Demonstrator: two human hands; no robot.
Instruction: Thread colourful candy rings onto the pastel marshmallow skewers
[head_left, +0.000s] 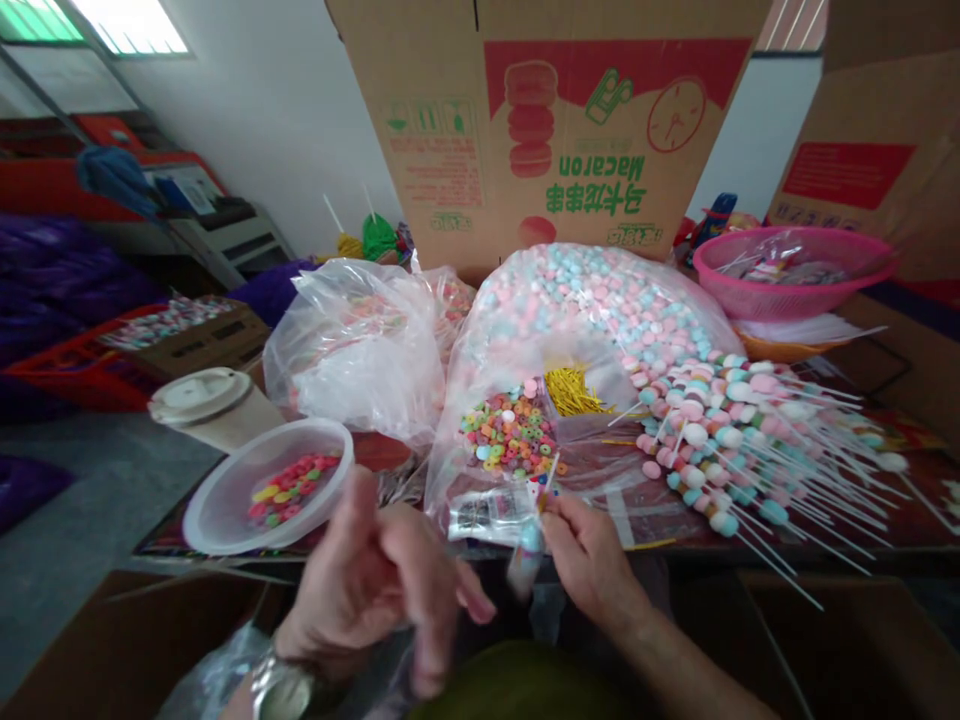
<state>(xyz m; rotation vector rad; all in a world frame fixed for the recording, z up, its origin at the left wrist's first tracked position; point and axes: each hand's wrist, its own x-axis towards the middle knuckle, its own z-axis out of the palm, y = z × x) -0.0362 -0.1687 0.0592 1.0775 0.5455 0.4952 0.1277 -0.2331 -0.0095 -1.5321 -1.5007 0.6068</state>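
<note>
My right hand (589, 555) pinches a skewer of candy (529, 550) near the table's front edge; its white stick points up and its pastel pieces hang down, blurred, inside what looks like a clear wrapper. My left hand (375, 580), a watch (281, 690) on its wrist, is held to the left with fingers spread and nothing in them. Colourful ring candies (510, 430) lie in a heap just beyond. Gold twist ties (574, 390) sit beside that heap. A flat stack of clear printed wrappers (484, 515) lies behind the held skewer.
A pile of candy skewers (739, 440) covers the right side, sticks pointing outward. Behind stand a big bag of pastel marshmallows (592, 290), another plastic bag (360, 350) and a cardboard box (600, 120). A translucent bowl (202, 510), a lidded cup (217, 410) and a pink basket (795, 300) flank these.
</note>
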